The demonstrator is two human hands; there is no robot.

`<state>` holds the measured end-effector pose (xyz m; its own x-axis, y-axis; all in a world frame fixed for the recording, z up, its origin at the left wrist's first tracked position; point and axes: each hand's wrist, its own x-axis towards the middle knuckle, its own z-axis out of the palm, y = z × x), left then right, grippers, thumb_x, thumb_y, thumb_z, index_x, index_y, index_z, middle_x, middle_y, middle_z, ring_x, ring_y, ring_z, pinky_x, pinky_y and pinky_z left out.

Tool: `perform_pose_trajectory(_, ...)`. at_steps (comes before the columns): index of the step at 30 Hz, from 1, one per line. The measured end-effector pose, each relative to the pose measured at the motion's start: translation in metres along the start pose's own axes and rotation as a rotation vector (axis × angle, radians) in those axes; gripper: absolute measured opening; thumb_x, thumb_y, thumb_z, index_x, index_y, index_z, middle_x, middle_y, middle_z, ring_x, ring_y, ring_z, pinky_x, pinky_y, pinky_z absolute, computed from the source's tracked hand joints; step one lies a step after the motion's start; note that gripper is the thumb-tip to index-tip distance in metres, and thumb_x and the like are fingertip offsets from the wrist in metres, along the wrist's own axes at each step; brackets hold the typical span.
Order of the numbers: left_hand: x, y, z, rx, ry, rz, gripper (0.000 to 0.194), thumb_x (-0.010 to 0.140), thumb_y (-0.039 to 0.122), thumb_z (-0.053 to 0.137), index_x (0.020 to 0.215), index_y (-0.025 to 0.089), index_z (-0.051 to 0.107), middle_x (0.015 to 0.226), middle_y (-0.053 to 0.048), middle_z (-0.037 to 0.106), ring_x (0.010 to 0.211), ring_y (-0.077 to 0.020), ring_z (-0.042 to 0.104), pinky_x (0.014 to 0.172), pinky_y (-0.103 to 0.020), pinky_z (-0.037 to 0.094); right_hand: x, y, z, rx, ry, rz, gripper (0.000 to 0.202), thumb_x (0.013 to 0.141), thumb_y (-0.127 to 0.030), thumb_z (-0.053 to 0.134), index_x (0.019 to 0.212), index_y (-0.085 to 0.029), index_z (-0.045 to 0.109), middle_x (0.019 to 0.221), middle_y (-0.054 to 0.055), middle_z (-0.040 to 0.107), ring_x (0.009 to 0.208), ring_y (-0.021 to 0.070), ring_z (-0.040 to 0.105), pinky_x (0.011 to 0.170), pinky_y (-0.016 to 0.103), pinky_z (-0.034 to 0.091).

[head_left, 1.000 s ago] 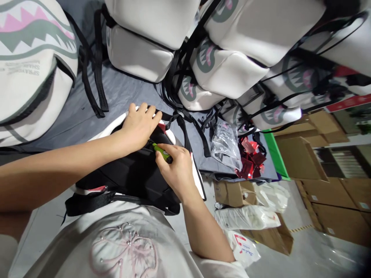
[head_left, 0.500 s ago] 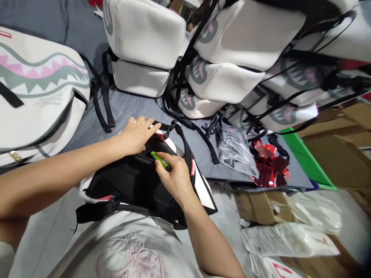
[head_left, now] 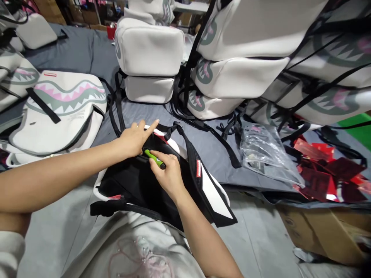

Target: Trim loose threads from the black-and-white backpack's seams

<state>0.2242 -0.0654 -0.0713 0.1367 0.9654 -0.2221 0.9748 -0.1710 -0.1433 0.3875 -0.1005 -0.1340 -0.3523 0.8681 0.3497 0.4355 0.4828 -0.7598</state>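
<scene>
A black-backed backpack (head_left: 130,185) with white edges and red trim leans tilted between my body and the table edge. My left hand (head_left: 135,139) grips its upper part, index finger stretched along the top edge and the thumb side low by the dark panel. In my right hand (head_left: 169,172) is a green pen-shaped tool (head_left: 153,157) with a black rear end. Its front end meets the black fabric close to my left hand; the exact tip is hidden. A black shoulder strap (head_left: 189,154) runs down the bag's right side, near a small red label (head_left: 198,168).
White backpacks with shark-mouth prints are stacked at the back (head_left: 150,50) and right (head_left: 232,77); another backpack (head_left: 60,123) lies left. A clear plastic bag (head_left: 263,154) and red tags (head_left: 324,170) lie on the grey-covered table (head_left: 208,170). Below stands a cardboard box (head_left: 319,231).
The view has shifted, showing more of the table's far left. My left fingers are drawn closer together, with the index finger extended. The green tool remains in my right hand at nearly the same spot on the backpack.
</scene>
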Motion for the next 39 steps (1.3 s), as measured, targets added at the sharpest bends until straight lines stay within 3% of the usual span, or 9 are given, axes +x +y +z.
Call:
perform_pose_trajectory(3, 0.0, -0.002, -0.006, 0.017, -0.046, 0.026, 0.106, 0.083, 0.018, 0.067, 0.158, 0.022, -0.007, 0.142, -0.021, 0.04, 0.12, -0.0345, 0.051, 0.091, -0.039, 0.051, -0.001, 0.001, -0.004, -0.009, -0.009, 0.007, 0.023, 0.086, -0.018, 0.065, 0.107, -0.022, 0.075, 0.1, 0.004, 0.079, 0.083, 0.0235, 0.072, 0.084, 0.038, 0.05)
perform_pose_trajectory(11, 0.007, -0.031, 0.0, -0.257, -0.09, 0.197, 0.104, 0.079, 0.008, 0.061, 0.158, 0.031, -0.002, 0.157, -0.012, 0.026, 0.138, -0.0287, 0.042, 0.105, -0.034, 0.042, 0.001, 0.002, -0.013, -0.039, -0.071, 0.031, 0.026, 0.088, -0.02, 0.063, 0.111, -0.021, 0.074, 0.094, 0.003, 0.079, 0.074, 0.0235, 0.068, 0.08, 0.038, 0.051)
perform_pose_trajectory(15, 0.006, -0.031, 0.003, -0.329, -0.07, 0.06, 0.104, 0.08, 0.015, 0.066, 0.158, 0.03, -0.001, 0.16, -0.013, 0.023, 0.135, -0.0275, 0.048, 0.103, -0.032, 0.044, 0.004, 0.003, -0.015, -0.037, -0.103, 0.058, 0.027, 0.088, -0.02, 0.063, 0.112, -0.02, 0.074, 0.096, 0.004, 0.078, 0.076, 0.0248, 0.068, 0.08, 0.039, 0.052)
perform_pose_trajectory(18, 0.006, -0.028, -0.001, -0.31, -0.147, -0.053, 0.102, 0.084, 0.023, 0.065, 0.158, 0.028, -0.006, 0.147, -0.017, 0.043, 0.123, -0.0283, 0.059, 0.095, -0.033, 0.048, 0.007, 0.002, -0.014, -0.037, -0.115, 0.052, 0.027, 0.088, -0.019, 0.063, 0.112, -0.02, 0.074, 0.096, 0.004, 0.079, 0.076, 0.0242, 0.069, 0.08, 0.039, 0.052)
perform_pose_trajectory(20, 0.008, -0.027, -0.005, -0.283, -0.21, -0.041, 0.102, 0.086, 0.023, 0.064, 0.157, 0.026, -0.009, 0.14, -0.017, 0.049, 0.116, -0.0277, 0.063, 0.091, -0.032, 0.049, 0.011, -0.001, -0.011, -0.024, -0.122, 0.045, 0.025, 0.088, -0.019, 0.063, 0.111, -0.02, 0.074, 0.098, 0.003, 0.079, 0.078, 0.0236, 0.07, 0.08, 0.038, 0.052)
perform_pose_trajectory(23, 0.014, -0.029, -0.007, -0.266, -0.262, -0.011, 0.102, 0.085, 0.023, 0.063, 0.157, 0.025, -0.01, 0.145, -0.019, 0.044, 0.114, -0.0265, 0.064, 0.089, -0.03, 0.05, 0.017, -0.007, -0.007, -0.023, -0.149, 0.051, 0.024, 0.088, -0.018, 0.063, 0.109, -0.02, 0.075, 0.099, 0.005, 0.079, 0.082, 0.0234, 0.072, 0.081, 0.036, 0.052)
perform_pose_trajectory(28, 0.015, -0.031, -0.004, -0.265, -0.238, -0.004, 0.101, 0.085, 0.022, 0.061, 0.156, 0.027, -0.009, 0.146, -0.017, 0.044, 0.11, -0.0249, 0.066, 0.085, -0.029, 0.05, 0.02, -0.013, -0.006, -0.141, -0.142, 0.055, 0.024, 0.087, -0.017, 0.063, 0.108, -0.02, 0.075, 0.098, 0.007, 0.078, 0.084, 0.0258, 0.073, 0.085, 0.04, 0.052)
perform_pose_trajectory(33, 0.014, -0.031, 0.001, -0.274, -0.206, -0.012, 0.099, 0.084, 0.02, 0.059, 0.157, 0.027, -0.008, 0.145, -0.018, 0.044, 0.109, -0.0264, 0.066, 0.082, -0.03, 0.05, 0.024, -0.012, -0.01, -0.054, -0.233, 0.042, 0.028, 0.086, -0.013, 0.061, 0.109, -0.023, 0.074, 0.102, 0.004, 0.078, 0.09, 0.0253, 0.073, 0.085, 0.039, 0.055)
perform_pose_trajectory(39, 0.015, -0.031, 0.001, -0.292, -0.205, -0.016, 0.099, 0.084, 0.019, 0.06, 0.157, 0.028, -0.007, 0.144, -0.017, 0.046, 0.114, -0.0272, 0.064, 0.085, -0.03, 0.049, 0.024, -0.011, -0.007, 0.027, -0.214, 0.067, 0.029, 0.086, -0.012, 0.061, 0.109, -0.023, 0.074, 0.106, 0.004, 0.077, 0.093, 0.0238, 0.073, 0.087, 0.036, 0.056)
